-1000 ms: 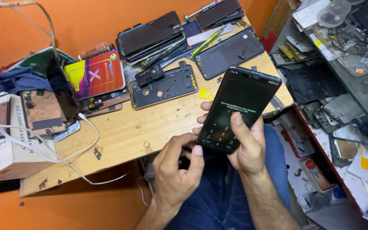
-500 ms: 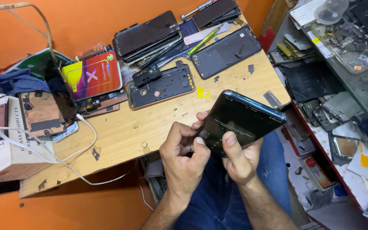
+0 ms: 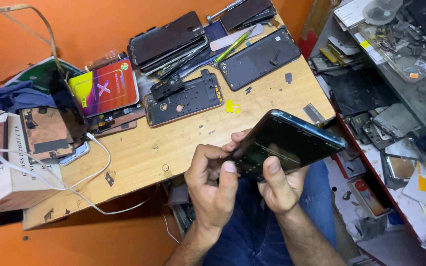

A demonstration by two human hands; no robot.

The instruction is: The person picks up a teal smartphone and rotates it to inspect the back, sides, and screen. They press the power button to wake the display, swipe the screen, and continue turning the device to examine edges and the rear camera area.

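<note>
both hands are gripping a dark smartphone [image 3: 287, 148], screen up and tilted, just off the near edge of the wooden workbench [image 3: 173, 148] above the person's lap. the right hand [image 3: 282, 189] is cupping it from beneath with the thumb pressing on the glass; the left hand [image 3: 213, 184] is pinching its lower-left corner, fingers curled tight. on the bench, an opened phone frame [image 3: 183, 98] is lying beside a colourful box [image 3: 105, 87], and a white cable [image 3: 50, 182] is trailing across.
</note>
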